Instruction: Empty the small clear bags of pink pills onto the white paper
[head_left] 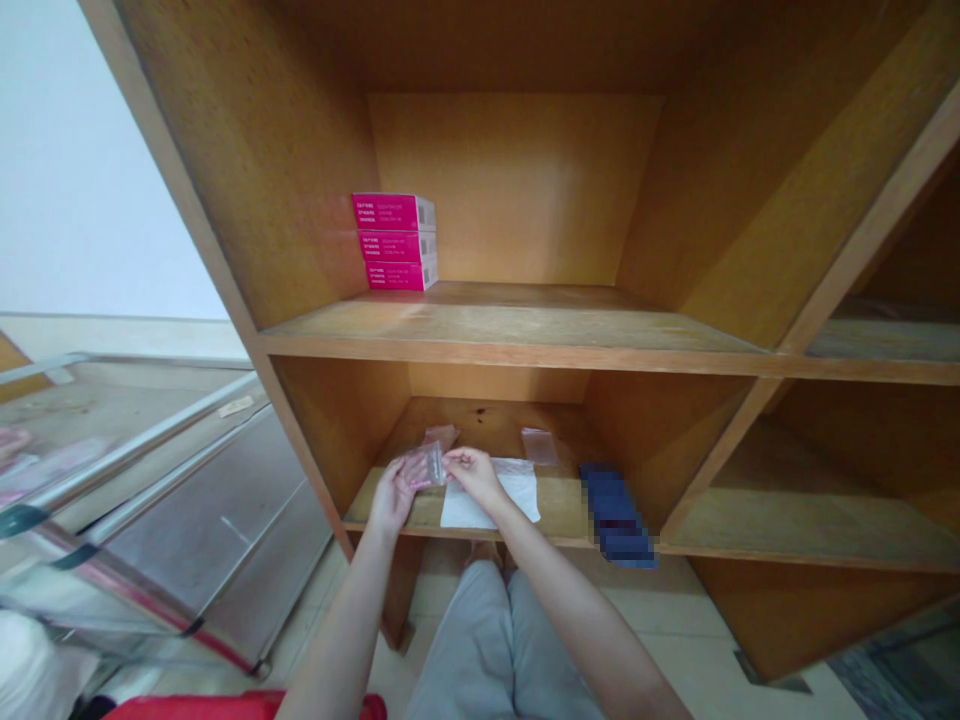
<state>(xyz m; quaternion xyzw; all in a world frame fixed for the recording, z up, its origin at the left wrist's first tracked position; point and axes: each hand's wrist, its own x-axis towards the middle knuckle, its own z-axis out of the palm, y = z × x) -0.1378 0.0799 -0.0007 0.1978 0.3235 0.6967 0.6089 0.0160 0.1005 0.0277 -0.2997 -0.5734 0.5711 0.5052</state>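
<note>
A small clear plastic bag (pixel 430 466) with a zip-style edge lies across my left hand (pixel 393 494), which grips it over the lower shelf. My right hand (pixel 472 472) is closed in a pinch at the bag's right edge. Below my right hand, a white sheet (pixel 519 488) lies flat on the shelf, partly covered by that hand and forearm. Just behind my left hand is a pinkish clear bag (pixel 441 435). Another flat clear bag (pixel 538 447) lies behind the sheet, to the right. Any contents of the held bag are too small to make out.
Three pink boxes (pixel 396 245) stand stacked on the upper shelf (pixel 525 325). A dark blue, pixelated object (pixel 616 515) overhangs the lower shelf's front edge at right. A metal-framed rack (pixel 172 470) stands left of the wooden cabinet. Something red (pixel 202 706) is at the bottom left.
</note>
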